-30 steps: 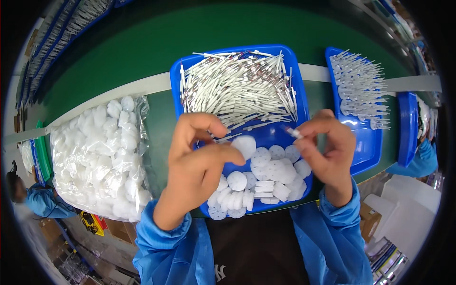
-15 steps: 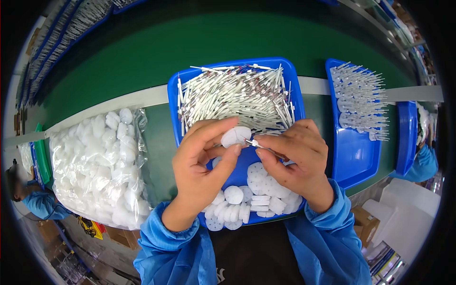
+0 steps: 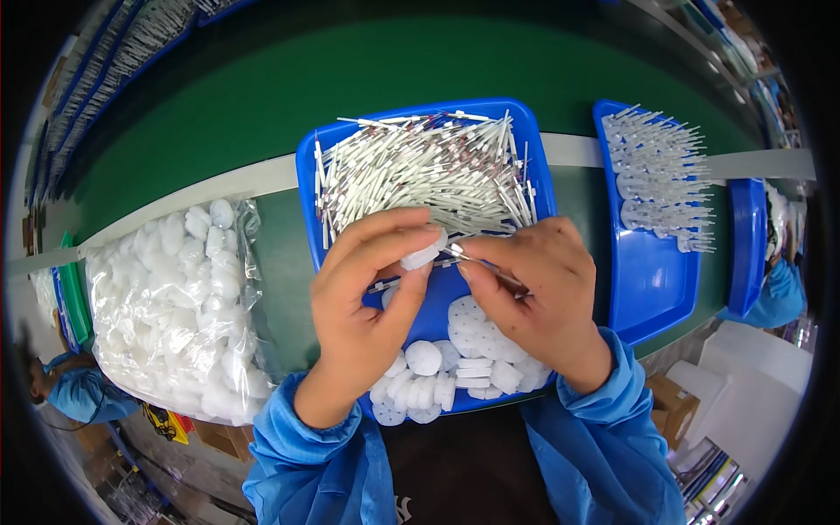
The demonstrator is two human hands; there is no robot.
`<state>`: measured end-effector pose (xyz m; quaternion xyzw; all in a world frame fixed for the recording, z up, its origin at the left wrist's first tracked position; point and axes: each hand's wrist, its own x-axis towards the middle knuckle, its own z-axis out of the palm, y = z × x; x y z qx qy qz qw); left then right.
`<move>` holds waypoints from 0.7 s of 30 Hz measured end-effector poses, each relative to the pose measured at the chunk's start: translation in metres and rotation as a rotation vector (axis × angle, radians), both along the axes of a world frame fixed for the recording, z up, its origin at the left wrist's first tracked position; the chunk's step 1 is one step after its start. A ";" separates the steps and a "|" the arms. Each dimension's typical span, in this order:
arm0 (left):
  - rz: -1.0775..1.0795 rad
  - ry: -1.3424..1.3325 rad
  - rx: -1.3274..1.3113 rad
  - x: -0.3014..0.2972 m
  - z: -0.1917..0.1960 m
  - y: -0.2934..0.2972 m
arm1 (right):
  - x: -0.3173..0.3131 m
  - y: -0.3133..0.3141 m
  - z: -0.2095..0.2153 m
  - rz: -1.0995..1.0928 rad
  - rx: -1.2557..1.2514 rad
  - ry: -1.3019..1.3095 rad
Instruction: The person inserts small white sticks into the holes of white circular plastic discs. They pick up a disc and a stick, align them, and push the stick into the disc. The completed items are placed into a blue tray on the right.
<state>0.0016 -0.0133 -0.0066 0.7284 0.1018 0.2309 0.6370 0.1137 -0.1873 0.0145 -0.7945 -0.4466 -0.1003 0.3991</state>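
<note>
Over a blue tray (image 3: 306,188), my left hand (image 3: 354,293) pinches a small round white pad (image 3: 423,255) between thumb and fingers. The pad is tilted, its edge partly toward me. My right hand (image 3: 556,293) is closed on a thin stick (image 3: 492,269) with a white tip, which points at the pad. Whether tip and pad touch, I cannot tell. Beyond both hands, the tray holds a heap of thin white sticks (image 3: 411,175), some with dark reddish parts. Nearer my body lie several round white pads (image 3: 425,358), some dotted, some stacked on edge.
A clear plastic bag of white pads (image 3: 166,315) lies to the left. At the right, another blue tray (image 3: 652,293) holds rows of pads with sticks attached. A further blue tray (image 3: 746,254) stands beyond it. People in blue sleeves are at both sides.
The pad in my left hand has turned from nearly face-on to more edge-on. My right hand still holds the stick close to it. The whole view has shifted slightly.
</note>
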 end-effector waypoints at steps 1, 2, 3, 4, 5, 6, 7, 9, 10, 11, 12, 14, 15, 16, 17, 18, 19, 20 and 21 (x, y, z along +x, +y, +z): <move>0.006 -0.003 -0.024 0.001 0.001 0.000 | 0.000 0.000 0.000 -0.005 -0.012 0.030; -0.001 -0.004 0.079 0.001 0.000 0.000 | -0.001 -0.001 -0.001 -0.010 -0.023 0.060; -0.008 -0.005 0.182 0.001 0.000 0.001 | -0.002 -0.001 -0.001 -0.016 -0.035 0.089; -0.007 0.002 0.245 0.001 0.000 0.000 | -0.004 -0.002 0.000 -0.030 -0.051 0.051; -0.002 0.009 0.307 0.001 0.000 0.000 | -0.006 -0.002 0.001 -0.044 -0.067 0.014; 0.012 0.024 0.327 -0.001 0.002 -0.004 | -0.007 -0.002 0.001 -0.058 -0.085 -0.023; 0.025 0.040 0.348 -0.003 0.004 -0.006 | -0.007 -0.001 0.000 -0.051 -0.069 -0.073; 0.035 0.040 0.377 -0.005 0.004 -0.008 | -0.006 0.002 -0.003 -0.038 -0.041 -0.174; 0.040 0.038 0.390 -0.006 0.004 -0.008 | -0.006 0.003 -0.005 -0.033 -0.045 -0.167; 0.041 0.048 0.379 -0.006 0.004 -0.009 | -0.007 0.003 -0.007 -0.028 -0.049 -0.160; 0.044 0.058 0.372 -0.007 0.003 -0.010 | -0.008 0.003 -0.008 -0.020 -0.049 -0.152; 0.055 0.058 0.333 -0.006 0.003 -0.010 | -0.008 0.003 -0.006 -0.021 -0.038 -0.058; 0.064 0.047 0.301 -0.003 0.003 -0.009 | -0.007 0.004 -0.005 -0.019 -0.033 -0.012; 0.073 0.036 0.269 0.000 0.004 -0.008 | -0.005 0.004 -0.005 0.023 -0.005 0.074; 0.106 -0.026 0.238 0.002 0.003 -0.008 | -0.002 0.001 -0.004 0.067 0.022 0.161; 0.139 -0.088 0.206 0.004 0.002 -0.009 | 0.001 -0.001 -0.004 0.111 0.048 0.249; 0.110 -0.105 0.305 0.003 0.002 -0.005 | 0.003 -0.002 -0.003 0.133 0.103 0.387; 0.085 -0.127 0.403 0.002 0.002 -0.001 | 0.005 -0.003 -0.002 0.155 0.157 0.526; 0.064 -0.153 0.496 0.002 0.002 0.004 | 0.006 -0.006 -0.002 0.173 0.208 0.666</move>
